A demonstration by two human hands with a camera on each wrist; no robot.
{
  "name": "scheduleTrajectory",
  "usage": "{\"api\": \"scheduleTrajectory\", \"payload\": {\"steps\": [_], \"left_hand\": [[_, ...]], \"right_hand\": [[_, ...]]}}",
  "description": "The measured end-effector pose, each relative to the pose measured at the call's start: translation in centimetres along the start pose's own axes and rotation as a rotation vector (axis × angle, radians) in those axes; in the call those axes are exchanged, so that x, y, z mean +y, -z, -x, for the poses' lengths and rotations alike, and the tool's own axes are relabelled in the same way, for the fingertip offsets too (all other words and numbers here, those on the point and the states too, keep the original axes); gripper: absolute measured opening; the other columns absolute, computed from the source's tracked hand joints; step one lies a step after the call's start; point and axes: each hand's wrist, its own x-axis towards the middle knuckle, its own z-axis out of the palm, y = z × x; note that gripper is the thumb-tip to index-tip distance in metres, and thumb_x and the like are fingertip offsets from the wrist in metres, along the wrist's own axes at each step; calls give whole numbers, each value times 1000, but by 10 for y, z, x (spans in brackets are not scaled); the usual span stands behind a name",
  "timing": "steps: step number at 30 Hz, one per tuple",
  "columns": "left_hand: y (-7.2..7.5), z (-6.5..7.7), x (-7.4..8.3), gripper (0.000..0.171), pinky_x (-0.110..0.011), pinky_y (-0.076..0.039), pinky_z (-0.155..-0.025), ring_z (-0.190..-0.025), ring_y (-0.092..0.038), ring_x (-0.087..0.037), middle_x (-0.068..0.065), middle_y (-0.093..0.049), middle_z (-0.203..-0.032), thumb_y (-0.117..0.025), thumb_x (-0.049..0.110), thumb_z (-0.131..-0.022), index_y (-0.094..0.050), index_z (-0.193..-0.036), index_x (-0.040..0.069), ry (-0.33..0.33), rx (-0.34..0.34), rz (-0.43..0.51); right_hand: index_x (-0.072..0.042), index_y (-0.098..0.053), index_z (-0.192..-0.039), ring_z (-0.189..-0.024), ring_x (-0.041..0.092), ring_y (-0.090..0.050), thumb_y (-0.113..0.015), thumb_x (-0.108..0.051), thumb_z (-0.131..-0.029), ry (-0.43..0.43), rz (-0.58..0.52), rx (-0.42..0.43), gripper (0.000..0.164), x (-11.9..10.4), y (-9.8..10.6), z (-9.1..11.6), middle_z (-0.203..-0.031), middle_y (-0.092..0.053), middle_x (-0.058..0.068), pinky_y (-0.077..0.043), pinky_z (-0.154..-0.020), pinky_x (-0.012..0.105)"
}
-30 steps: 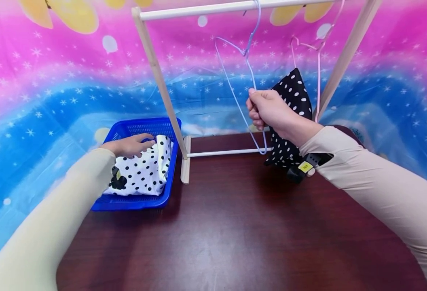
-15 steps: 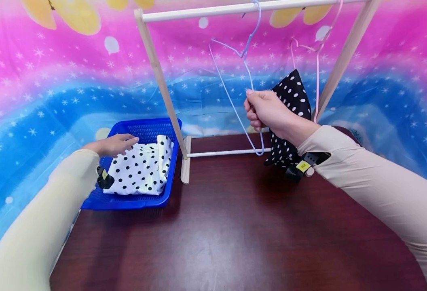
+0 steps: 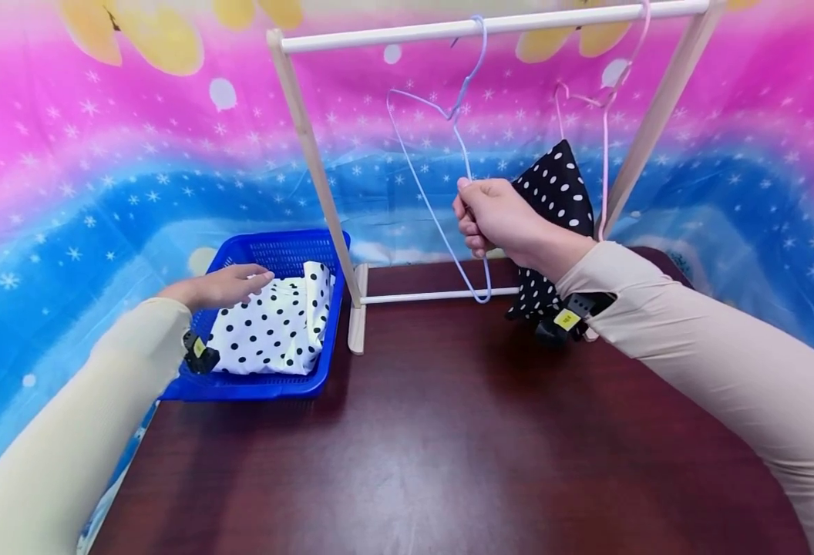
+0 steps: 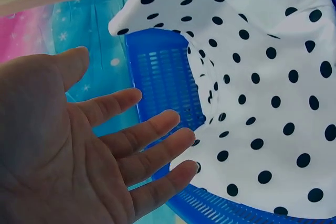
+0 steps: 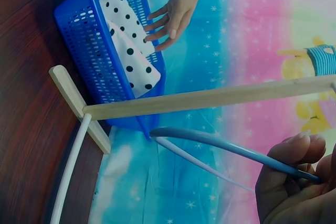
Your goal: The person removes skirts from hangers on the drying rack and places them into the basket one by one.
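My right hand (image 3: pixel 493 216) grips one side of a light blue hanger (image 3: pixel 417 181), its hook over the top bar of a wooden rack (image 3: pixel 393 35). In the right wrist view the thumb and fingers curl round the hanger's wire (image 5: pixel 231 148). My left hand (image 3: pixel 223 287) is held over a blue basket (image 3: pixel 289 245), fingers spread and holding nothing in the left wrist view. White cloth with black dots (image 4: pixel 262 98) lies folded in the basket, just beyond those fingertips. Behind my right hand, a black cloth with white dots (image 3: pixel 563 185) hangs from a pink hanger (image 3: pixel 604 146).
The rack's left post (image 3: pixel 313 169) stands right beside the basket, and its lower bar (image 3: pixel 435 295) runs close above the dark wooden table (image 3: pixel 407 432). A pink and blue patterned backdrop (image 3: pixel 102 200) closes off the back and sides.
My left hand has drawn back leftwards from over the white cloth. My right hand has moved slightly left, carrying the blue hanger with it along the bar.
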Motion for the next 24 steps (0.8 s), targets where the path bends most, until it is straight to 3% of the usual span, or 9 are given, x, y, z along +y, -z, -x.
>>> {"api": "scheduleTrajectory", "payload": {"steps": [14,24], "left_hand": [[-10,0,14,60,-66,-43,-106,-133,-48,-54,-33,-36,-154,-32,44,-110,-38,-150,0,-54,42,-45],[-17,1,14,63,-66,-42,-107,-137,-43,-52,-33,-36,-154,-34,48,-109,-37,-151,2,-29,42,-52]], "right_hand": [[-5,-44,-86,-48,12,-38,-26,-38,-112,6,-27,-3,45,-2,-15,-1,-61,-37,-3,-40,-49,25],[-5,-43,-86,-48,13,-37,-26,-37,-112,2,-45,-12,45,-6,-24,-4,-62,-36,-2,-40,-49,25]]}}
